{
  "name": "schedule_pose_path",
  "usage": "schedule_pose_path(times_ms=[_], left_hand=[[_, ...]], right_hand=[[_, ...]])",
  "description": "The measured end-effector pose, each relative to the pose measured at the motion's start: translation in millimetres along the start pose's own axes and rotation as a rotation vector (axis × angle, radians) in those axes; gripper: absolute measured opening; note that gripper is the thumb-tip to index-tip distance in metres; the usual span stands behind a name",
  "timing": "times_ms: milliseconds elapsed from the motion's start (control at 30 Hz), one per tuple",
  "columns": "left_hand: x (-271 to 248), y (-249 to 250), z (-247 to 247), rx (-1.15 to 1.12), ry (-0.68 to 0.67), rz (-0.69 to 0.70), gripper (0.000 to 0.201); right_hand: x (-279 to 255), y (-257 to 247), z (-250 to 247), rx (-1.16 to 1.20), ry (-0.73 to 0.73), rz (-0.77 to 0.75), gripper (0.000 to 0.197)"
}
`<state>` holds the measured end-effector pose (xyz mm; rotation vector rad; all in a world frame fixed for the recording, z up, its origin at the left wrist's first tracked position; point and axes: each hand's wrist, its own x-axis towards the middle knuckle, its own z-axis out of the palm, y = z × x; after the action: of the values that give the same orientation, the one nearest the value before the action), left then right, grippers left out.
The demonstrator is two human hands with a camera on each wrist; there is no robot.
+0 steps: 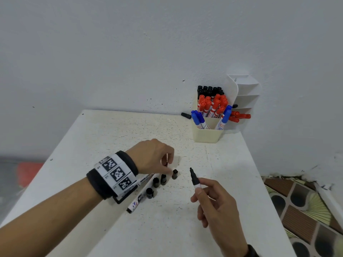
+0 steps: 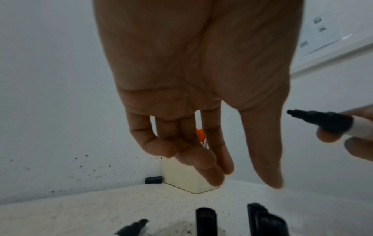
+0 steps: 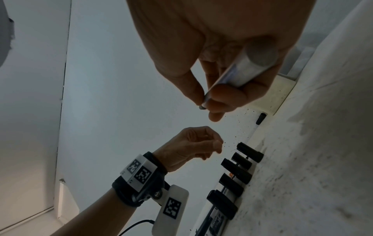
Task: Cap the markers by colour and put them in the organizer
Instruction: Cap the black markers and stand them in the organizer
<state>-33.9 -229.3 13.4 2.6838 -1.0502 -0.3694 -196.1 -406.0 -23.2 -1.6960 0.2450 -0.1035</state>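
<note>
Head view: right hand [image 1: 216, 201] holds uncapped black marker [image 1: 194, 178].

text: none legible | markers [image 1: 215, 108]: print too blurred to read

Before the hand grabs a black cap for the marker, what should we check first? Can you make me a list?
1. Right hand holds the uncapped black marker, tip bare: ok.
2. Left hand empty, fingers relaxed: ok.
3. Black caps stand on the table below the left hand: ok.
4. Cap colour matches marker: ok.
5. Organizer has room in the black section: cannot tell.
</note>
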Motion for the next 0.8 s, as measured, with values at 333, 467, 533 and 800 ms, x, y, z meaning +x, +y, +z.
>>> schedule_pose_path(times_ms=[333,467,533,800], left_hand=[[-15,-8,3,-0.071,-0.021,0.011,0.010],[-27,-15,-18,-0.459,0.169,-0.005,0.011],[-32,-13,-23,-0.607,0.216,0.012,0.011],[-42,1,-13,-0.801,0.202,0.024,0.014]], right_hand=[[0,0,8,-0.019,-0.056,0.002,0.015],[-1,-2,7,-0.019,-0.092,-0.009,0.018],[-1,-4,9,-0.027,-0.109,-0.013,0.019],[-1,-12,16,-0.013,-0.122,-0.077,0.022]])
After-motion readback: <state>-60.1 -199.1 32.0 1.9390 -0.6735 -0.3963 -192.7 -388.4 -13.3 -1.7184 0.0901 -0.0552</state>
